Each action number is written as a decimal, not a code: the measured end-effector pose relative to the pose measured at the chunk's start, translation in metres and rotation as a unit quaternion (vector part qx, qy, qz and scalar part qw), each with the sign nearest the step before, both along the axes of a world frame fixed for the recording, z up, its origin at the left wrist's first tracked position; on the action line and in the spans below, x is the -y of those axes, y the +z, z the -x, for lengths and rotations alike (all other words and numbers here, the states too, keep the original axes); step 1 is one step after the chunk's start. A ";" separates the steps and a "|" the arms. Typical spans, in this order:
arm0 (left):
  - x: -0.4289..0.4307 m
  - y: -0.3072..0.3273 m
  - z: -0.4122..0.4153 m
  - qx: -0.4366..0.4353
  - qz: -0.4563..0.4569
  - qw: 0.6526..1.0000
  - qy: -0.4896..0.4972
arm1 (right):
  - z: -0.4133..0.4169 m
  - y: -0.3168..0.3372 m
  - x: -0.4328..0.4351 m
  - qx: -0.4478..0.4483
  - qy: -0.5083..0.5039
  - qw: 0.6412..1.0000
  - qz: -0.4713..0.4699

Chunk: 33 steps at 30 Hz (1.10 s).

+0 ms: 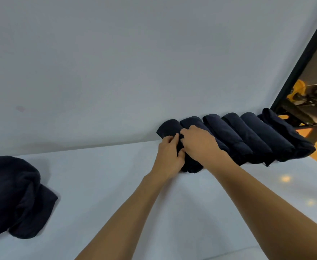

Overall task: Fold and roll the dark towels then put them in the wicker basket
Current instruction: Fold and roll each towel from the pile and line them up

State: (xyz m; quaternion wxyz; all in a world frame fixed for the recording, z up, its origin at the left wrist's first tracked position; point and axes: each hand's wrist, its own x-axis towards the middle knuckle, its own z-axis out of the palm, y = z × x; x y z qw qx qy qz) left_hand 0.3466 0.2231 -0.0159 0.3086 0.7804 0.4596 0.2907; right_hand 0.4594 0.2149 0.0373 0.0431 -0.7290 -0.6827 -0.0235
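Several rolled dark navy towels (247, 136) lie side by side in a row along the back of the white table, against the wall. The leftmost roll (168, 128) is between my hands. My left hand (170, 152) grips its left side with curled fingers. My right hand (199, 143) lies over its right side, fingers bent onto the cloth. A loose heap of unrolled dark towels (17, 197) sits at the table's left. No wicker basket is in view.
The white table (101, 184) spreads out in front of me and meets a pale wall behind. At the right, past a dark frame (300, 59), there is a wooden floor, a fan and yellow objects.
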 end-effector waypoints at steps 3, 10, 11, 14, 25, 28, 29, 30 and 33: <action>0.003 -0.004 0.001 0.027 0.015 1.000 0.003 | -0.002 -0.003 0.004 0.007 -0.012 1.000 0.003; 0.019 0.005 0.011 -0.049 0.011 0.999 0.003 | 0.015 -0.007 0.010 0.085 -0.038 0.995 -0.034; 0.023 0.011 0.016 -0.064 0.024 0.998 -0.001 | 0.022 -0.007 0.012 0.100 -0.032 0.993 -0.052; 0.043 0.031 0.046 -0.052 0.041 0.997 0.024 | 0.052 -0.005 0.018 0.103 0.025 0.989 -0.105; 0.127 0.018 0.270 -0.347 0.001 0.872 0.344 | 0.263 -0.036 0.073 -0.161 0.350 0.919 0.088; 0.131 0.002 0.288 -0.382 -0.057 0.863 0.325 | 0.295 -0.044 0.072 -0.108 0.364 0.923 0.062; 0.130 0.001 0.292 -0.379 -0.069 0.867 0.317 | 0.300 -0.044 0.070 -0.095 0.363 0.925 0.055; 0.128 0.001 0.297 -0.378 -0.076 0.870 0.307 | 0.303 -0.044 0.067 -0.082 0.361 0.928 0.048; 0.123 0.005 0.311 -0.397 -0.086 0.872 0.272 | 0.304 -0.044 0.059 -0.043 0.373 0.927 0.019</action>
